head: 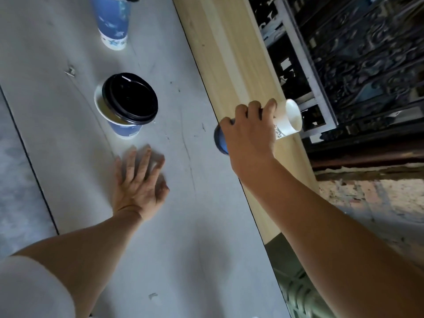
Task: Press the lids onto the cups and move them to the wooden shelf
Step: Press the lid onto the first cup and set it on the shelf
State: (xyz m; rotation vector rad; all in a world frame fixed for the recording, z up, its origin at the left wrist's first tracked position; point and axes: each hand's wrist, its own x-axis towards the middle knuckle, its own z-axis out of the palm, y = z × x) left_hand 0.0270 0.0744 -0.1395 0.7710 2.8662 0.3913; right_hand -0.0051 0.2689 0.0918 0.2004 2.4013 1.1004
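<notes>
Centrally, standing cup [125, 130] holds yellowish liquid [103, 109], black lid [130, 98] askew; right hand [250, 138] grips second cup [286, 120] sideways over wooden shelf [220, 53], white base pointing away; left hand [140, 182] spread flat on table [57, 99].

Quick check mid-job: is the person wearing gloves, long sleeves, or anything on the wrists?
No gloves: left hand and right hand are bare, with no ring, watch or band visible. Both forearms are uncovered. A pale short sleeve shows on the left upper arm; no sleeve shows on the right.
</notes>
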